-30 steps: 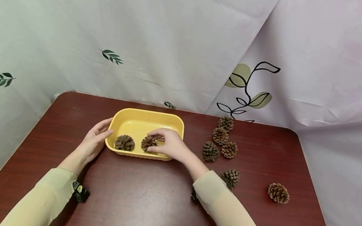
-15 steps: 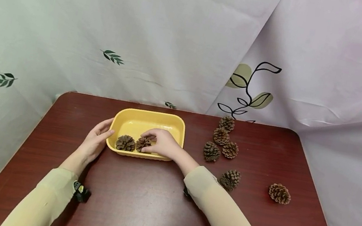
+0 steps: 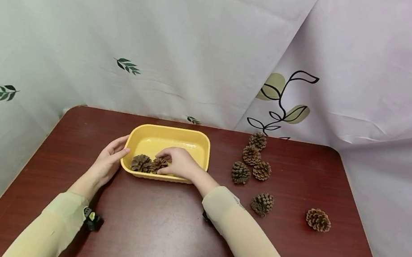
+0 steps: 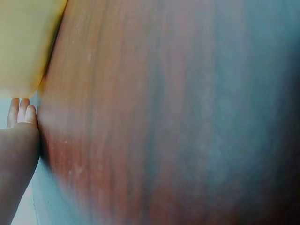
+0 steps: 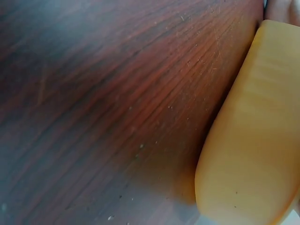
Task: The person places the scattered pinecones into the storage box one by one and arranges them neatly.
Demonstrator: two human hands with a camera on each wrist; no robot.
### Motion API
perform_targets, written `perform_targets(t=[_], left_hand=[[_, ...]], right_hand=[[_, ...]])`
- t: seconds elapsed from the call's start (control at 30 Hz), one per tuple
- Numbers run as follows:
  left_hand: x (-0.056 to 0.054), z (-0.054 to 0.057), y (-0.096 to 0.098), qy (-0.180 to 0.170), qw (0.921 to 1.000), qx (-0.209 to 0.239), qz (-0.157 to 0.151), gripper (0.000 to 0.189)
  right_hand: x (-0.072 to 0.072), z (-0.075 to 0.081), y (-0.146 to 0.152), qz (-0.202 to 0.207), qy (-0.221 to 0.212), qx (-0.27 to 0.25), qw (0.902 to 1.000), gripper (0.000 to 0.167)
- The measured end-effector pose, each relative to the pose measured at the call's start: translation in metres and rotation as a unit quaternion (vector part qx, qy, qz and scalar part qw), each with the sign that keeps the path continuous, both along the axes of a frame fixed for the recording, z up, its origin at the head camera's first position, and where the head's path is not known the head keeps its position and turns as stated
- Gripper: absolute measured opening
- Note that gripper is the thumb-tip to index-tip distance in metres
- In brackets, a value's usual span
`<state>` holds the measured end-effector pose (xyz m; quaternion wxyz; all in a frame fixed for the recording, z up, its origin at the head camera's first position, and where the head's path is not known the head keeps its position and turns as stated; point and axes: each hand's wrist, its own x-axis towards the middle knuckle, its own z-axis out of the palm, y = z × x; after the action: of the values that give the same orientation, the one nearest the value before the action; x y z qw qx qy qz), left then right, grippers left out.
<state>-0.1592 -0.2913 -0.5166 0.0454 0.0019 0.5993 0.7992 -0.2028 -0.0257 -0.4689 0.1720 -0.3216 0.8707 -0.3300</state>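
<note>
In the head view a yellow plastic tray [image 3: 150,143] stands near the table's far edge. My left hand [image 3: 107,161] holds its left end, thumb over the rim and fingers along the outside. Inside the tray, my right hand [image 3: 180,164] grips a brown pine cone [image 3: 159,164] between thumb and fingers. Directly left of it lies another pine cone [image 3: 141,163], apparently touching. The left wrist view shows several left fingers [image 4: 22,112] against the tray's end. Only the tray's outer wall [image 5: 248,131] fills the right wrist view's right side; the right hand's grip is hidden there.
Right of the tray lie several loose pine cones [image 3: 251,155], grouped towards the back. Another pine cone [image 3: 262,204] sits nearer, beyond the right forearm, and one more [image 3: 318,220] lies further right. The dark red table [image 3: 148,228] meets a patterned cloth backdrop [image 3: 186,52] behind.
My right hand has slid left inside the tray with its pine cone, bringing it up beside the other one. My left hand stays on the tray's end.
</note>
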Motion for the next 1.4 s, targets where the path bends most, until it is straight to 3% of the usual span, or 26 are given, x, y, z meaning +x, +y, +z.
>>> perform_targets(t=[0.27,0.47,0.83,1.0,1.4], left_hand=[[0.001,-0.002,0.001,0.001,1.0000,0.002,0.007,0.040],[0.001,-0.002,0.001,0.006,0.9999,0.011,0.008,0.041],[0.002,-0.001,0.002,0.005,0.9999,0.006,0.006,0.040],[0.002,0.000,0.002,0.002,1.0000,0.003,0.008,0.040],[0.001,0.002,0.002,0.004,1.0000,0.005,0.006,0.040]], right_hand=[[0.001,-0.002,-0.005,-0.004,-0.032,-0.018,0.9993,0.045],[-0.001,-0.003,-0.005,0.002,-0.032,-0.018,0.9993,0.046],[0.003,0.003,-0.003,0.030,0.039,0.043,0.9978,0.049],[0.002,0.007,0.003,0.038,0.051,0.052,0.9966,0.052],[0.008,0.029,0.038,0.017,0.052,-0.016,0.9984,0.047]])
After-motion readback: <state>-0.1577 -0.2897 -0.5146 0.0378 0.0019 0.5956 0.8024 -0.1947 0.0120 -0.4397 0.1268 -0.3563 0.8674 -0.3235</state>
